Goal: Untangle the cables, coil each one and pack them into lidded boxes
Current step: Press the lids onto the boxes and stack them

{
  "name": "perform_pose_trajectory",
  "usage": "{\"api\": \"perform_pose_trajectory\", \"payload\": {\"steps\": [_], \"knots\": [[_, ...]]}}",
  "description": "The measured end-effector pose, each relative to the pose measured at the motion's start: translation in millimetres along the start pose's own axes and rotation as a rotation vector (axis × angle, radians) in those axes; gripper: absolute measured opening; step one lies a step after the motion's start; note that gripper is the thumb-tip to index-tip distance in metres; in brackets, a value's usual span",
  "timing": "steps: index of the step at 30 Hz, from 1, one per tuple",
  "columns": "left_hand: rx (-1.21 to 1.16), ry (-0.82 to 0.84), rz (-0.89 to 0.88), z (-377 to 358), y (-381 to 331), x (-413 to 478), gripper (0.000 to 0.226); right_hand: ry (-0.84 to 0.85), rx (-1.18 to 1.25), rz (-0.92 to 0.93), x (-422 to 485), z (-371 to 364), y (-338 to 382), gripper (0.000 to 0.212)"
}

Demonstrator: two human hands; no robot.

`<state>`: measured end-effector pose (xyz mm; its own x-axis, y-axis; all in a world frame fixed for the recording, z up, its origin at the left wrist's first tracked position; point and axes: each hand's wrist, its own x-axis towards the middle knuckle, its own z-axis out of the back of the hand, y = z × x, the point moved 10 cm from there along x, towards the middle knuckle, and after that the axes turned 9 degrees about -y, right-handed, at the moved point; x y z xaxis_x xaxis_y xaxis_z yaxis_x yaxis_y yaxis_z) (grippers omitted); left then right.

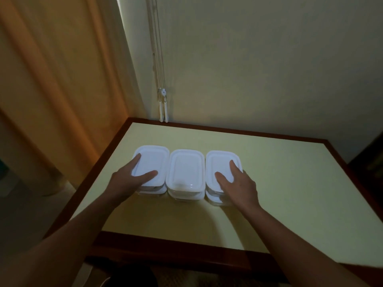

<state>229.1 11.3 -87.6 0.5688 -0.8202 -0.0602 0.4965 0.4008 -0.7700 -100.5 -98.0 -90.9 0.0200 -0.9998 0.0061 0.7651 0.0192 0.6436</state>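
The contents of the upper boxes (184, 188) are concealed by glare-washed white lids (153, 160), and of the lower boxes (187, 197) stacked beneath only thin front strips are shown, so nothing inside can be made out. The outer fingers of the left hand (132, 179) and the right hand (238, 185) are hidden past the outer sides of the end stacks, so a grip cannot be told from a mere press. Both forearms are cut off by the lower edge, the bench (269, 183) is cropped at its near right corner, and a dark shape (375, 162) at the right edge is too dim to be identified.
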Motion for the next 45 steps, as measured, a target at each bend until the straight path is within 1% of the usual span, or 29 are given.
{"api": "perform_pose_trajectory", "payload": {"steps": [2,4,6,12,18,21,24,33,40,42,43,44,45], "knots": [[0.003,0.011,-0.009,-18,-13,2,0.094,-0.021,-0.047,-0.006,5,13,-14,0.082],[0.016,0.029,-0.014,-36,-23,5,0.097,-0.031,-0.077,-0.021,12,25,-29,0.085],[0.022,0.042,-0.011,-52,-32,8,0.102,-0.039,-0.095,-0.036,19,36,-42,0.085],[0.017,0.044,-0.038,-94,-62,26,0.103,-0.045,-0.132,-0.061,51,63,-70,0.083],[0.003,0.04,-0.04,-127,-91,65,0.116,-0.075,-0.144,-0.078,105,72,-82,0.082],[0.021,0.021,-0.064,-142,-107,91,0.105,-0.077,-0.157,-0.082,139,72,-85,0.082],[0.026,0.004,-0.078,-153,-123,117,0.101,-0.089,-0.144,-0.08,170,72,-84,0.081],[0.013,-0.018,-0.12,-181,-151,196,0.103,-0.086,-0.157,-0.031,259,63,-77,0.08],[-0.045,-0.061,-0.164,-185,-165,219,0.099,-0.087,-0.167,0.011,301,60,-70,0.082],[0.035,-0.051,-0.162,-185,-165,221,0.096,-0.054,-0.234,0.004,306,56,-74,0.083],[0.154,-0.069,-0.183,-184,-166,222,0.093,-0.063,-0.306,0.022,308,57,-72,0.085],[0.301,-0.125,-0.239,-180,-171,222,0.089,-0.098,-0.38,0.067,308,60,-67,0.086],[0.414,-0.208,-0.339,-175,-182,218,0.085,-0.152,-0.433,0.142,304,65,-55,0.085]]}}
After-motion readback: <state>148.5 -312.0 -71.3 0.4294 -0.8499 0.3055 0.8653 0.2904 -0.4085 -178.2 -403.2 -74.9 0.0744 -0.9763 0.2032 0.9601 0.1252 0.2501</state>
